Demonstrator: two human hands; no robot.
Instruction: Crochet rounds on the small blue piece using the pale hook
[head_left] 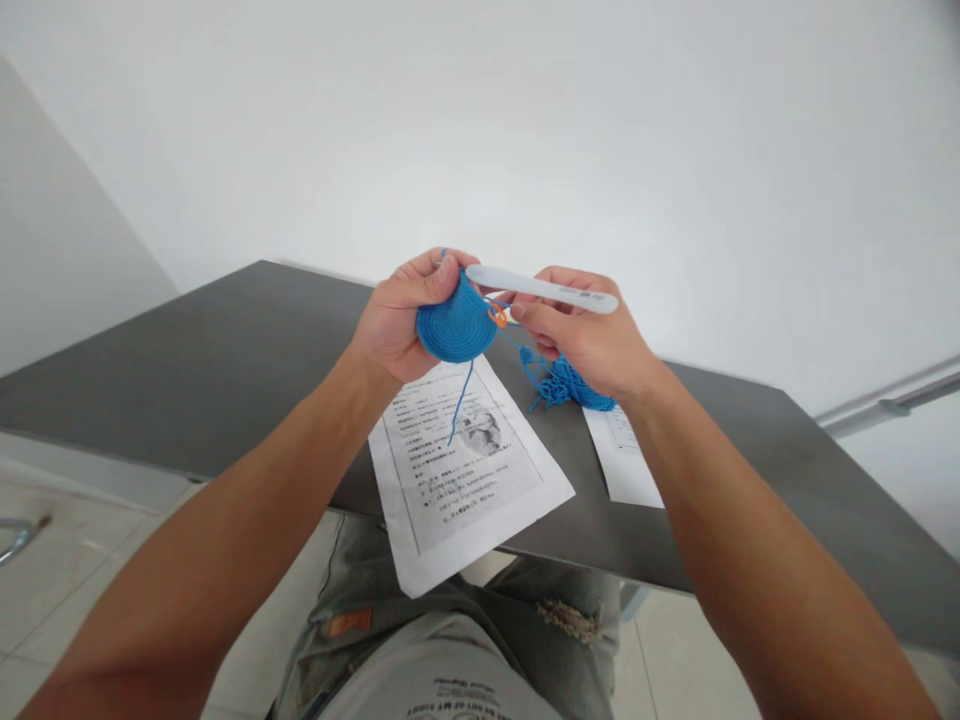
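Observation:
A round blue crochet piece is pinched in my left hand, thumb on its upper edge and fingers behind. From its underside a loose blue yarn tail hangs over the paper. My right hand is closed around a crochet hook with a pale flat handle; the handle's left end lies beside the piece's upper edge. The hook's tip is hard to make out near my left thumb. An orange stitch marker sits at the piece's right edge, and a strand of yarn runs there toward my right fingers.
A blue yarn bundle lies on the dark table below my right hand. One printed sheet overhangs the table's front edge; another sheet lies to the right. A white wall stands behind the table.

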